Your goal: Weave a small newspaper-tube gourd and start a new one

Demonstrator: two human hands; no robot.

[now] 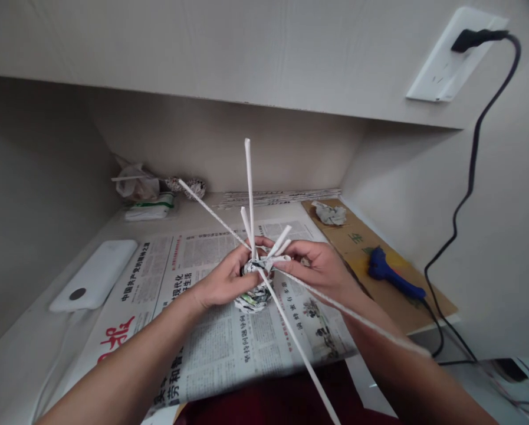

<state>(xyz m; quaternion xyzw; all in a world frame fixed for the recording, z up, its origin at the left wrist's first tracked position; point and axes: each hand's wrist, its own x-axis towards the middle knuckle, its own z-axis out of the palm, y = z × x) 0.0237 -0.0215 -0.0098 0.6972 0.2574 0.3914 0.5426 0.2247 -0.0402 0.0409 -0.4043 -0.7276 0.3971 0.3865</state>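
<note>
Between both hands is a small rounded weave of rolled newspaper (253, 295), with long white paper tubes (250, 189) sticking out of its top in several directions. My left hand (229, 274) is wrapped round its left side, thumb across the front. My right hand (319, 265) pinches a paper tube at the weave's upper right, thumb and forefinger closed on it. One long tube (299, 339) slants down toward my lap, and another passes over my right forearm. Some fingertips are hidden behind the weave.
Newspaper sheets (202, 348) cover the table. To the right, a blue glue gun (392, 274) and crumpled paper (330, 212) lie on cardboard (357, 236). A white power bank (96, 274) is at left. Rolled paper sticks (286, 196) lie along the back wall. A black cable (472, 153) hangs at right.
</note>
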